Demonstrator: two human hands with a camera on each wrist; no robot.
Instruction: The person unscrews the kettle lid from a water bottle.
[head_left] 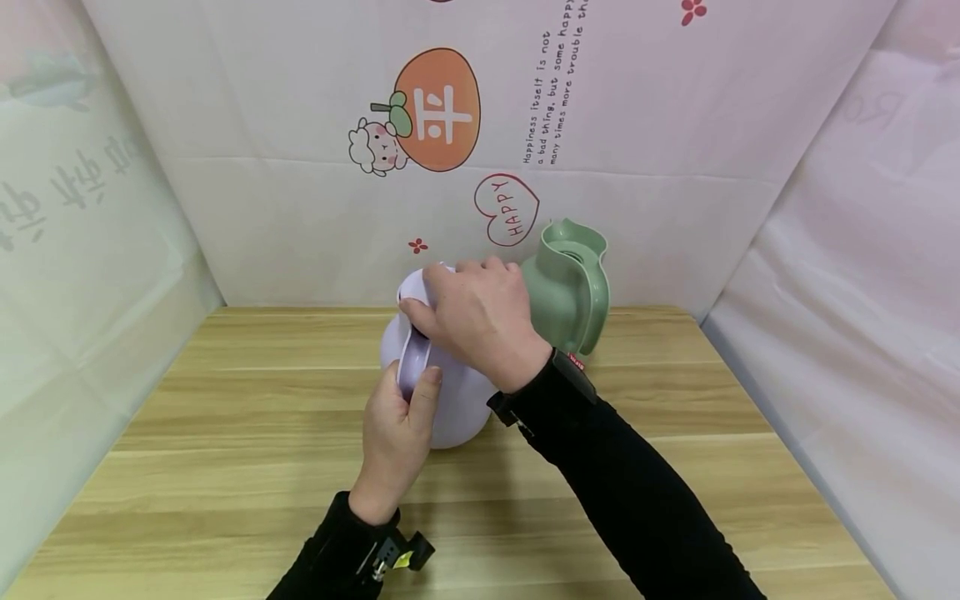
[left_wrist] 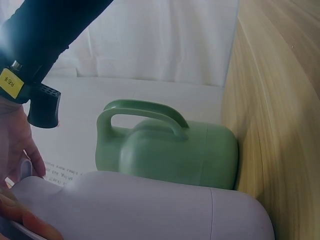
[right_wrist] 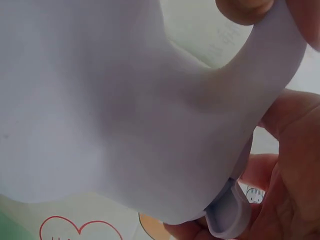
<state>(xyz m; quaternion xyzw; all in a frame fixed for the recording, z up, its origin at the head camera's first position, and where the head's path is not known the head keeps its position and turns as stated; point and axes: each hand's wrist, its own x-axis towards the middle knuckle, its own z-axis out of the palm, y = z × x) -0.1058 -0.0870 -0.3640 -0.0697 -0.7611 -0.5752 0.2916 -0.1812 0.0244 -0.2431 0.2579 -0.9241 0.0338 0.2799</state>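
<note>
A lavender thermos jug (head_left: pixel 457 412) with a loop handle stands upright on the wooden table. My left hand (head_left: pixel 397 433) grips its handle, thumb along the near side. Over the jug's top, my right hand (head_left: pixel 483 321) curls its fingers round the mouth and holds it; the palm hides what lies beneath. In the right wrist view the pale spout (right_wrist: pixel 230 210) pokes out beside the right hand's fingers. Just behind and to the right stands a green thermos jug (head_left: pixel 558 292) of the same shape, its handle and fluted mouth showing.
The wooden table (head_left: pixel 225 433) ends at a printed white cloth backdrop (head_left: pixel 300 225). White cloth also hangs along the left and right sides. A small red tag (head_left: pixel 575 361) sits low by the green jug, close to my right cuff.
</note>
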